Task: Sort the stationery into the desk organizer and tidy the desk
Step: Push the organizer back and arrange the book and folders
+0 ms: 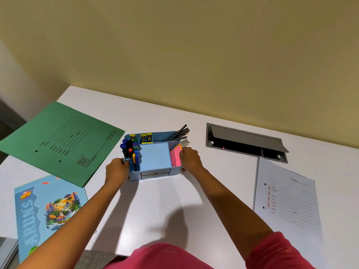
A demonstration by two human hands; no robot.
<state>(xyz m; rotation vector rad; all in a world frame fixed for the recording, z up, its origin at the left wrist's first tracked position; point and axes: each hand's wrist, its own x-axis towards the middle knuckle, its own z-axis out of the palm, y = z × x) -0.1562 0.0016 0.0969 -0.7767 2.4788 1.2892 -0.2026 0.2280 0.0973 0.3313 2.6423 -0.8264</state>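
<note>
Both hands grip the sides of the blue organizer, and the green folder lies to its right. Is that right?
Not quite: the head view shows the green folder left of the blue organizer. The left hand and right hand do grip its sides.

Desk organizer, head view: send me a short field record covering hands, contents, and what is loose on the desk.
left hand: grips left side of desk organizer
right hand: grips its right side
left slots: pens, upright
back: pencils, leaning right
right slot: pink notes
loose, left of organizer: green folder, blue book
loose, right: grey file
</note>
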